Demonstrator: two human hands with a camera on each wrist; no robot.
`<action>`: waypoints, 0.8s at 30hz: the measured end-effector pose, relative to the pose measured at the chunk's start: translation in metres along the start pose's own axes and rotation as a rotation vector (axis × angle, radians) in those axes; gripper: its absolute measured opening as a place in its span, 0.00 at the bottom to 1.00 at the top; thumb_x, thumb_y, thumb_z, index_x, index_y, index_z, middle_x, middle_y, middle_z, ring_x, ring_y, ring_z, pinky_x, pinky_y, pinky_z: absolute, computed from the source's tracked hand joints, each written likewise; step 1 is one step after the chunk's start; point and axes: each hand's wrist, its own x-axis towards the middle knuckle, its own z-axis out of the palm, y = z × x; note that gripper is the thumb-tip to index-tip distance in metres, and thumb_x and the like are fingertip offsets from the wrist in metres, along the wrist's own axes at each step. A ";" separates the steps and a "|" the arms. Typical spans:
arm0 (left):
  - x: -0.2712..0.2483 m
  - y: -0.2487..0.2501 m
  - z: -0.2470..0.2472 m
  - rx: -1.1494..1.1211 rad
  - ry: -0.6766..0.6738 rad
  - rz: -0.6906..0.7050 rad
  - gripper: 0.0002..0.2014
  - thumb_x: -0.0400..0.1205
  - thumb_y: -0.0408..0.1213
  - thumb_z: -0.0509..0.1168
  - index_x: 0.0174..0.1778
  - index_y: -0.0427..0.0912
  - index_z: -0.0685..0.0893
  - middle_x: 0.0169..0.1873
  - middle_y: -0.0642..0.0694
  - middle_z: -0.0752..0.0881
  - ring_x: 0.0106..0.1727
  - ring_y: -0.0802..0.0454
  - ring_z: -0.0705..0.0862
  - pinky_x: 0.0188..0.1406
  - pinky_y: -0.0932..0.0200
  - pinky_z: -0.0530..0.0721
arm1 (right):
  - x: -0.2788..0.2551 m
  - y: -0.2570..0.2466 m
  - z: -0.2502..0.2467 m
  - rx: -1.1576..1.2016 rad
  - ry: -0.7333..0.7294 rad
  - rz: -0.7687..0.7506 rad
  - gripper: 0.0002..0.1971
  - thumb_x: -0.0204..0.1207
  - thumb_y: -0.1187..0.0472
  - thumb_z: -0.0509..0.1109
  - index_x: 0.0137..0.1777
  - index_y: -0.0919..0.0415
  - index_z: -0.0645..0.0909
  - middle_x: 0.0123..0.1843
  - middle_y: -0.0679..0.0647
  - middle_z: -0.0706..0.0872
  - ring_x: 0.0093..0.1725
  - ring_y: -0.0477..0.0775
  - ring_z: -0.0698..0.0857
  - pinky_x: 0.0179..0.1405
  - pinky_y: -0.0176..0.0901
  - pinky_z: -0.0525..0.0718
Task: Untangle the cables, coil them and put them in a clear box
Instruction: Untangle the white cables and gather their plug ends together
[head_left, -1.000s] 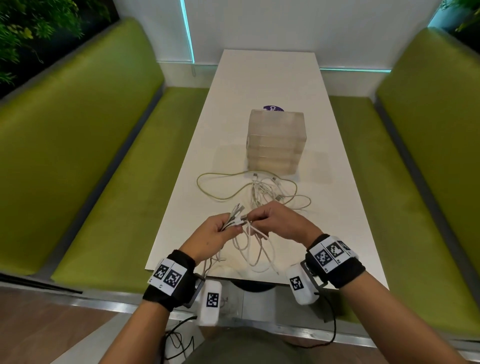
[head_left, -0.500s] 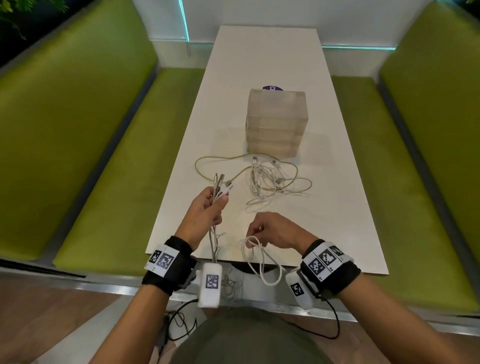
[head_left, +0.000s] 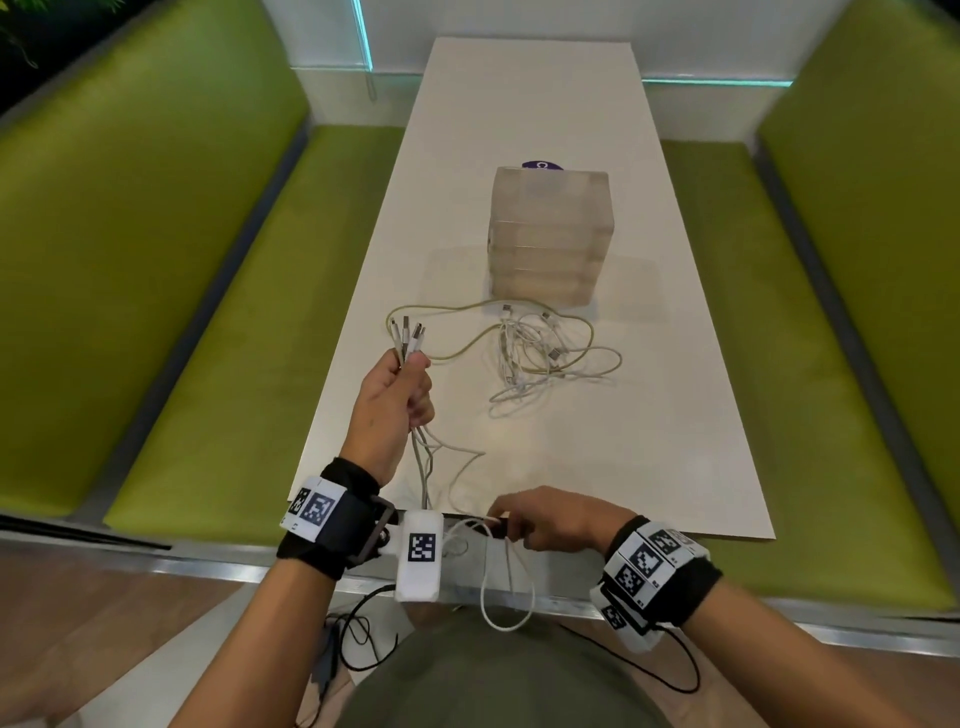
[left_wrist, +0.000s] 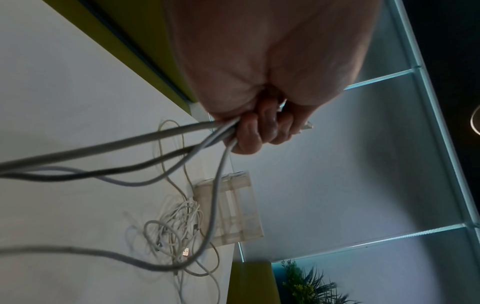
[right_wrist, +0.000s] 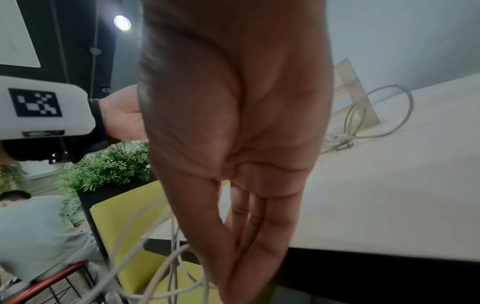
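My left hand (head_left: 413, 387) is raised over the table's left side. It grips a bundle of white cables (head_left: 423, 457) with their connector ends (head_left: 408, 335) sticking up; the left wrist view shows its fingers (left_wrist: 249, 131) curled round them. At the table's near edge my right hand (head_left: 504, 525) pinches the same cables. Their loops (head_left: 506, 597) hang below the edge. A loose tangle of white cables (head_left: 535, 358) with one yellowish cable (head_left: 467, 348) lies mid-table. Behind it stands a stack of clear boxes (head_left: 550, 234).
The white table (head_left: 675, 441) runs between two green benches (head_left: 182, 312). A purple disc (head_left: 542, 165) shows behind the boxes. Black wires (head_left: 358, 639) hang by my lap. A seated person (right_wrist: 33, 226) and plants (right_wrist: 109, 164) show in the right wrist view.
My hands have parted. The left has moved forward and up with the connector ends, and the right has slid back along the cables to the table's near edge, stretching them out.
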 end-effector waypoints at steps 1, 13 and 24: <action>0.000 0.001 0.000 -0.006 -0.001 0.004 0.12 0.88 0.33 0.54 0.38 0.42 0.73 0.23 0.53 0.64 0.24 0.57 0.57 0.22 0.65 0.59 | -0.002 0.001 -0.001 0.036 0.010 0.011 0.26 0.74 0.74 0.64 0.70 0.55 0.73 0.57 0.54 0.86 0.51 0.49 0.79 0.54 0.45 0.81; -0.001 0.002 0.008 -0.042 -0.024 -0.006 0.12 0.88 0.33 0.55 0.38 0.42 0.74 0.22 0.54 0.65 0.23 0.57 0.59 0.21 0.65 0.60 | 0.004 -0.006 -0.012 0.279 0.369 -0.093 0.27 0.81 0.55 0.67 0.78 0.47 0.64 0.66 0.51 0.78 0.52 0.49 0.82 0.56 0.38 0.79; -0.002 -0.006 0.023 -0.017 -0.076 -0.037 0.11 0.88 0.34 0.54 0.39 0.42 0.73 0.23 0.53 0.65 0.24 0.57 0.58 0.22 0.65 0.59 | 0.015 -0.013 -0.032 0.210 0.234 -0.114 0.21 0.74 0.59 0.74 0.68 0.57 0.80 0.63 0.54 0.82 0.57 0.54 0.83 0.59 0.42 0.78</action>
